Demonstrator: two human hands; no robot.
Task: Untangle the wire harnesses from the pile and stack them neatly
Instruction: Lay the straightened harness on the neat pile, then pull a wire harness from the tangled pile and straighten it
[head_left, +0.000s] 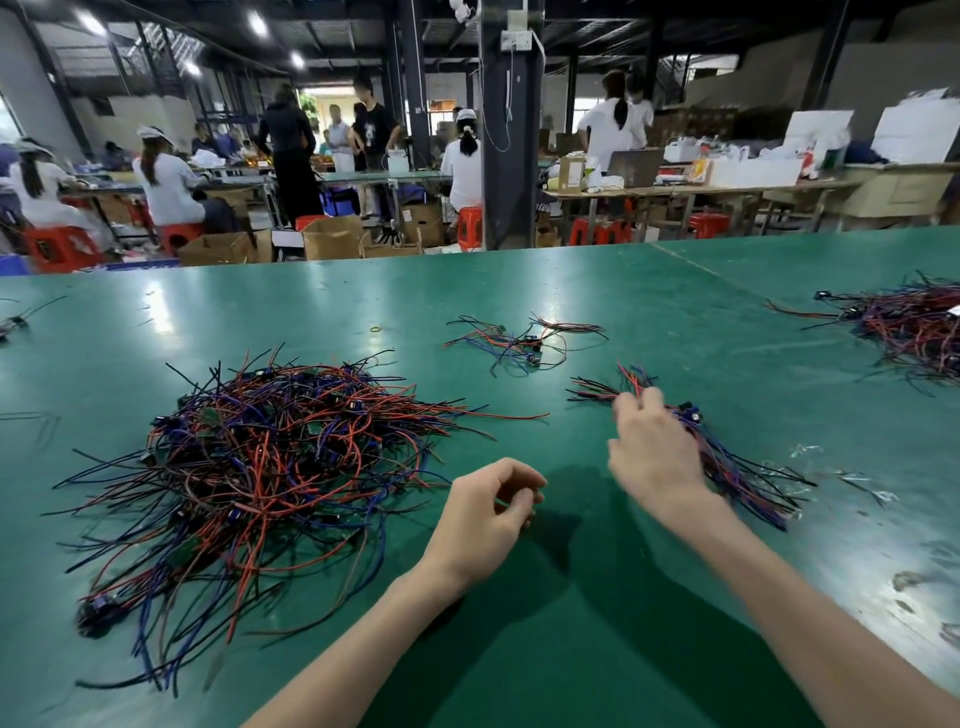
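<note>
Room: workshop, green bench (597, 291), workers (166, 182) seated behind.
Writing: box (571, 174) label too small to read.
Tangled pile (260, 467): left on the bench.
Stack (743, 478): right, gripped by the right hand (654, 452).
Left hand (488, 514): fingers curled; cannot tell if holding anything.
Around: loose wires (524, 343), rubber band (375, 329) beyond; second pile (919, 332) far right.
</note>
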